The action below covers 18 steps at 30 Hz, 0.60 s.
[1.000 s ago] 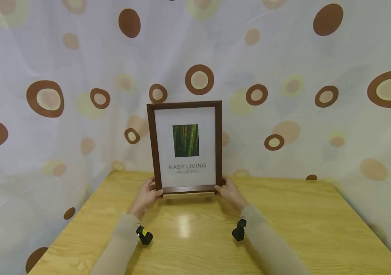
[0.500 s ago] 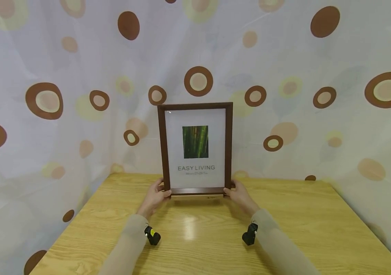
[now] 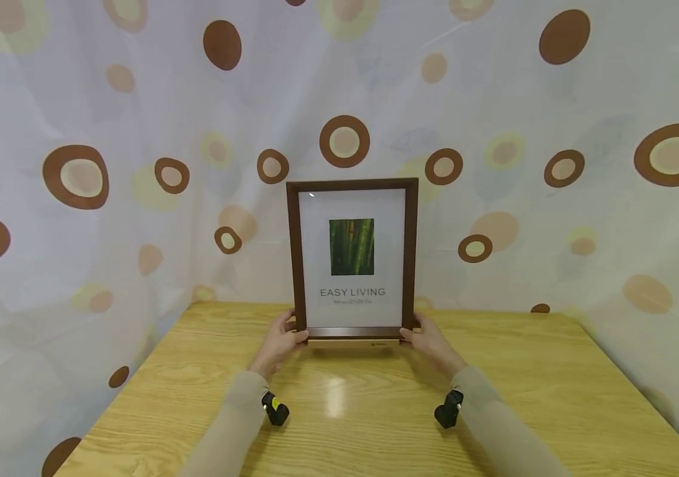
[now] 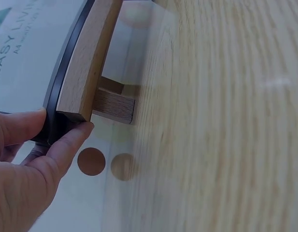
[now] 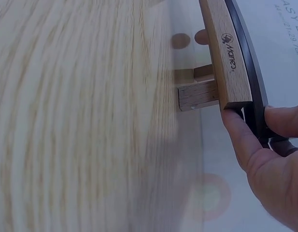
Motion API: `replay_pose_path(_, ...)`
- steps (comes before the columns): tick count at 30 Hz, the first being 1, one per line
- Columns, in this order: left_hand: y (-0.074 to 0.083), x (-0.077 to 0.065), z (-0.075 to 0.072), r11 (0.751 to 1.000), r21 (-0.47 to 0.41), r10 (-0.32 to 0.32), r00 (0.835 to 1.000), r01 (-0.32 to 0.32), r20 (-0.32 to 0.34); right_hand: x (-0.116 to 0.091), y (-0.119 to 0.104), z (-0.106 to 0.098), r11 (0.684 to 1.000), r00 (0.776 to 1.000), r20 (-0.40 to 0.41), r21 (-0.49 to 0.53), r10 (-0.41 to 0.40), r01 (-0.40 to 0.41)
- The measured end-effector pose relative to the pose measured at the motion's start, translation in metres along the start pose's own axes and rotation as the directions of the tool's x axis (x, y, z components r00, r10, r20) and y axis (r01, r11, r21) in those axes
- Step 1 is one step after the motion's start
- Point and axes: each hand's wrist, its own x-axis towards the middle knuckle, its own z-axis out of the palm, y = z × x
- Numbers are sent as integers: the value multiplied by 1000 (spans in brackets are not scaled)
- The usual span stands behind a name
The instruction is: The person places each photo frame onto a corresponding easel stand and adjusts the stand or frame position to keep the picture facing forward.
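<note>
A dark brown picture frame (image 3: 352, 333) stands upright, with a bamboo print and "EASY LIVING" lettering behind its glass. Below its bottom edge runs the wooden ledge (image 5: 231, 63) of a small tabletop easel, stamped with a logo. Short easel feet (image 4: 115, 105) show under that ledge, close over the table. My left hand (image 3: 278, 343) grips the lower left corner, thumb on the front and a finger against the ledge's end. At the lower right corner my right hand (image 3: 431, 343) holds on likewise. The rest of the easel is hidden behind the frame.
Beneath everything lies a wooden table (image 3: 196, 411) with a glossy surface. A white curtain (image 3: 512, 93) with brown and beige circles hangs behind the table and along both sides. Black wrist cameras (image 3: 449, 409) sit on both sleeves.
Frame, ledge and both hands have shifted to the right, moving less in the last half second. Both hands keep their hold on the lower corners.
</note>
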Motion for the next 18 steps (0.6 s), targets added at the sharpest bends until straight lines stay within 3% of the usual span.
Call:
replay_pose_path(7, 0, 1, 9, 1000, 5, 5, 1000, -5, 10, -5, 1, -9, 999, 1000, 25, 51, 8, -9)
replay_pose_path(18, 1, 4, 22, 999, 3, 37, 999, -37, 34, -15, 2, -22, 999, 1000, 16, 32, -10, 9)
